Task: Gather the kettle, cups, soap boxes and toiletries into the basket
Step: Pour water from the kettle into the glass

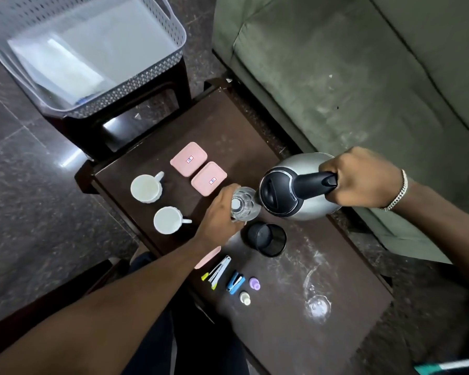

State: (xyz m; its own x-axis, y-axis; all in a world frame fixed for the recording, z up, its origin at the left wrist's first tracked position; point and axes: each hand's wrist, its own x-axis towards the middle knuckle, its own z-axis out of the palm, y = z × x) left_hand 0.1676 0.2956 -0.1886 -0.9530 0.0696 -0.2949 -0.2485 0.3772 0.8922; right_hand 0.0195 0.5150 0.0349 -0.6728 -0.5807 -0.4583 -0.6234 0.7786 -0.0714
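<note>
Gripping the black handle of the steel kettle (295, 163), the right hand (360, 182) has its fingers (333, 163) curled fully round it. The kettle is at the right edge of the desk (282, 307), beside the sofa (336, 77); whether it is lifted cannot be told. The left hand (217, 215) wraps its fingers (226, 192) round a clear bottle (245, 205) just beside the kettle's lid. Two white cups (146, 188) and two pink soap boxes (188, 159) lie beyond, a black cup (267, 239) nearer. The grey basket (157, 77) stands on a stool (186, 85) past the desk's far end.
</note>
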